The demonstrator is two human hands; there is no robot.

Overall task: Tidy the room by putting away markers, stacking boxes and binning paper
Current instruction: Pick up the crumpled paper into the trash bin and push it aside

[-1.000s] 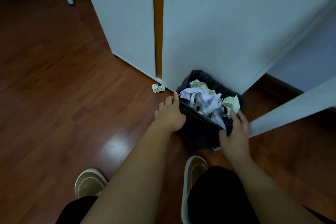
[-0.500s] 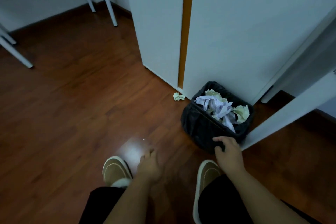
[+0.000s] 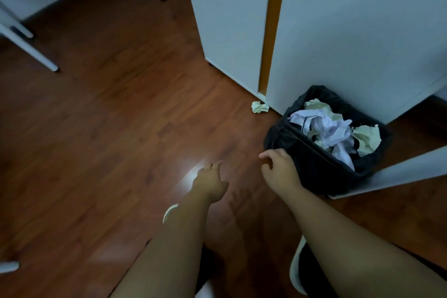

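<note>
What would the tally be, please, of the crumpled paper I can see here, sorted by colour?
Pale green paper: 3, one on the floor, two in the bin
White paper: 1 bunched mass in the bin
Total: 4

Glossy wood floor [image 3: 116, 128]; crumpled paper [image 3: 260, 107].

No legible text or labels anywhere

Both forearms are bare, with no sleeves showing; the left hand [image 3: 211, 182] and right hand [image 3: 280, 172] wear nothing; dark trousers [image 3: 312, 271] and pale-soled shoes [image 3: 295, 271] below
</note>
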